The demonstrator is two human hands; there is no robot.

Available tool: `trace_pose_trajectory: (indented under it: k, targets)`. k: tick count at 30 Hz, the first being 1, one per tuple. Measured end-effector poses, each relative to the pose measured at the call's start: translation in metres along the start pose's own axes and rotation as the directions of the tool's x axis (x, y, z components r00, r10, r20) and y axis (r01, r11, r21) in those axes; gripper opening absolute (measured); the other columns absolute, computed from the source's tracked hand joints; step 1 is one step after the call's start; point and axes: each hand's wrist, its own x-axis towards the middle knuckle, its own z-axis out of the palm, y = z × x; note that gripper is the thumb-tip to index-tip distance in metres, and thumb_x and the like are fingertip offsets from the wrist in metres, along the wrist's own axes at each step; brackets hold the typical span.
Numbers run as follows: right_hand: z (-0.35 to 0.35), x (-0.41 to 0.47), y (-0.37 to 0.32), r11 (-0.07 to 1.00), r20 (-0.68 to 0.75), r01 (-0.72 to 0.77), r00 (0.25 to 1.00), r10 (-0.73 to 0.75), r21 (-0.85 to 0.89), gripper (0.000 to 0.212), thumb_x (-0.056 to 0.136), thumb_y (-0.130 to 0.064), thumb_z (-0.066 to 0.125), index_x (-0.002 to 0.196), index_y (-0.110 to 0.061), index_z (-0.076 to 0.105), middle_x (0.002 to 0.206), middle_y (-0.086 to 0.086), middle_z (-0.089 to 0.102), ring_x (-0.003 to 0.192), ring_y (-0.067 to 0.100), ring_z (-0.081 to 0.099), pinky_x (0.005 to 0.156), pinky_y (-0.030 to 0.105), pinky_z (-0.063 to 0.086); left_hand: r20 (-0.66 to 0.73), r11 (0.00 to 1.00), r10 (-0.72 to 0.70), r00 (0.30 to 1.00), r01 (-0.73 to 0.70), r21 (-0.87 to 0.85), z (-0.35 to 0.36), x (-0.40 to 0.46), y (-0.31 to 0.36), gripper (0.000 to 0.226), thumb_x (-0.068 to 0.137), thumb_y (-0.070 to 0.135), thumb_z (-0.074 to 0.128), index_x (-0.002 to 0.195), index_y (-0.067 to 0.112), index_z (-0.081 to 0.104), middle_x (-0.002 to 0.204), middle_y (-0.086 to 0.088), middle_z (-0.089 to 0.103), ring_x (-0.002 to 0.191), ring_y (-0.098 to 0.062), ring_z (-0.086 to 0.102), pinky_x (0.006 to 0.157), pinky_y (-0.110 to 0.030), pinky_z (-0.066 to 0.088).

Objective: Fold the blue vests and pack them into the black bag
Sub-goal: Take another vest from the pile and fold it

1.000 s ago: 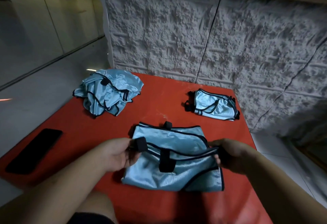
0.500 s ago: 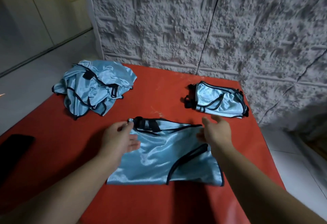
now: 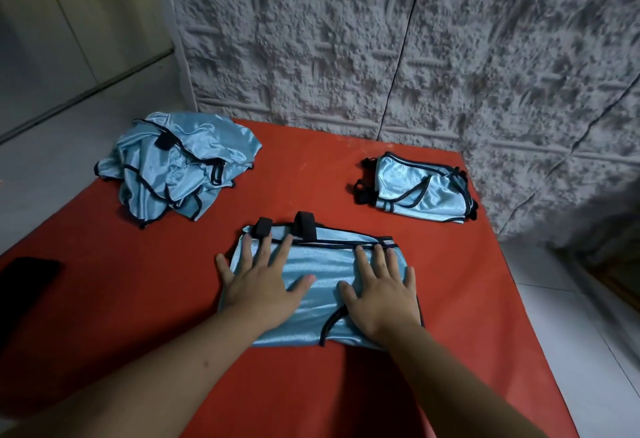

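Observation:
A folded blue vest [image 3: 320, 271] with black trim lies flat in the middle of the red table [image 3: 311, 178]. My left hand [image 3: 263, 281] presses on its left half with fingers spread and straight. On the vest's right half, my right hand [image 3: 381, 288] presses flat in the same way. A smaller folded blue vest [image 3: 419, 191] sits at the back right of the table. At the back left lies a crumpled pile of blue vests [image 3: 176, 164]. A black flat thing [image 3: 24, 278], perhaps the bag, lies at the table's left edge.
A rough grey textured wall [image 3: 381, 39] stands right behind the table. Pale floor tiles [image 3: 571, 316] show to the right and the left. The table's right edge runs close to my right forearm.
My hands let go of the vest's straps after folding it over, then came down flat on top of it. The view has shifted, so the table looks closer.

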Motion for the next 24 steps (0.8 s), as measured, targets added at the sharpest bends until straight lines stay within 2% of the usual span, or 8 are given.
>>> trace_pose_trajectory:
  k: [6, 8, 10, 12, 17, 19, 21, 24]
  targets:
    - [-0.005, -0.007, -0.003, 0.998, -0.001, -0.033, 0.999, 0.033, 0.055, 0.081, 0.09, -0.073, 0.02, 0.161, -0.037, 0.0, 0.17, 0.0, 0.0, 0.156, 0.021, -0.01, 0.124, 0.053, -0.002, -0.005, 1.0, 0.007, 1.0, -0.007, 0.024, 0.001, 0.007, 0.001, 0.09, 0.082, 0.088, 0.001, 0.158, 0.041, -0.011, 0.168, 0.013, -0.018, 0.151, -0.025, -0.03, 0.117, -0.067, -0.01]
    - [-0.014, -0.011, -0.003, 0.989, -0.037, -0.067, 0.997, 0.073, 0.13, 0.081, 0.09, -0.071, 0.034, 0.16, -0.035, 0.015, 0.167, -0.001, 0.02, 0.155, 0.022, 0.012, 0.122, 0.049, 0.016, 0.031, 0.995, 0.072, 0.997, -0.074, 0.068, -0.001, 0.008, -0.002, 0.091, 0.082, 0.089, 0.0, 0.158, 0.04, -0.013, 0.167, 0.011, -0.021, 0.15, -0.026, -0.031, 0.118, -0.066, -0.011]
    - [-0.024, -0.015, 0.003, 0.967, -0.145, -0.143, 0.974, 0.175, 0.21, 0.074, 0.089, -0.058, 0.051, 0.155, -0.032, 0.029, 0.153, -0.001, 0.042, 0.14, 0.026, 0.04, 0.11, 0.047, 0.036, 0.053, 0.99, 0.106, 0.993, -0.11, 0.088, -0.002, 0.009, -0.003, 0.092, 0.082, 0.09, 0.0, 0.158, 0.04, -0.015, 0.166, 0.01, -0.023, 0.149, -0.027, -0.033, 0.118, -0.066, -0.011]
    - [-0.03, -0.017, 0.015, 0.918, -0.216, -0.27, 0.916, 0.338, 0.289, 0.07, 0.089, -0.047, 0.058, 0.151, -0.023, 0.038, 0.137, 0.008, 0.054, 0.124, 0.033, 0.05, 0.103, 0.044, 0.042, 0.058, 0.988, 0.114, 0.992, -0.12, 0.094, -0.002, 0.01, -0.002, 0.094, 0.081, 0.09, -0.001, 0.158, 0.039, -0.015, 0.166, 0.009, -0.024, 0.149, -0.028, -0.034, 0.117, -0.068, -0.012]
    - [-0.038, -0.006, 0.03, 0.772, -0.024, -0.417, 0.873, 0.487, 0.479, 0.043, 0.085, -0.034, 0.066, 0.117, -0.006, 0.06, 0.112, 0.014, 0.067, 0.105, 0.036, 0.063, 0.083, 0.034, 0.049, -0.002, 0.991, 0.031, 1.0, -0.031, 0.131, -0.007, 0.002, 0.016, 0.081, 0.095, 0.075, 0.012, 0.161, 0.031, -0.003, 0.17, 0.003, -0.007, 0.153, -0.034, -0.021, 0.11, -0.076, -0.013]
    - [-0.047, 0.0, 0.029, 0.669, 0.071, -0.469, 0.845, 0.531, 0.577, 0.03, 0.074, -0.029, 0.07, 0.093, -0.005, 0.065, 0.086, 0.011, 0.07, 0.076, 0.032, 0.069, 0.061, 0.036, 0.058, -0.052, 0.992, 0.055, 0.997, -0.049, 0.114, -0.01, -0.007, 0.03, 0.072, 0.101, 0.064, 0.018, 0.162, 0.027, 0.008, 0.171, 0.001, 0.002, 0.155, -0.033, -0.014, 0.112, -0.075, -0.01]
    - [-0.054, 0.004, 0.029, 0.58, 0.15, -0.512, 0.817, 0.557, 0.633, 0.021, 0.069, -0.02, 0.072, 0.072, -0.001, 0.063, 0.06, 0.009, 0.062, 0.046, 0.026, 0.06, 0.036, 0.026, 0.047, -0.04, 0.987, 0.125, 0.991, -0.12, 0.107, -0.009, -0.018, 0.038, 0.065, 0.102, 0.06, 0.019, 0.161, 0.033, 0.009, 0.171, 0.001, 0.001, 0.155, -0.03, -0.015, 0.112, -0.074, -0.012]
    - [-0.057, 0.007, 0.033, 0.596, 0.216, -0.545, 0.817, 0.534, 0.59, 0.022, 0.072, -0.019, 0.076, 0.068, -0.002, 0.065, 0.052, 0.006, 0.06, 0.037, 0.019, 0.056, 0.033, 0.016, 0.034, 0.039, 0.983, 0.132, 0.99, -0.136, 0.12, -0.003, -0.023, 0.031, 0.069, 0.093, 0.069, 0.004, 0.157, 0.046, -0.004, 0.17, 0.002, -0.007, 0.154, -0.032, -0.019, 0.11, -0.076, -0.013]
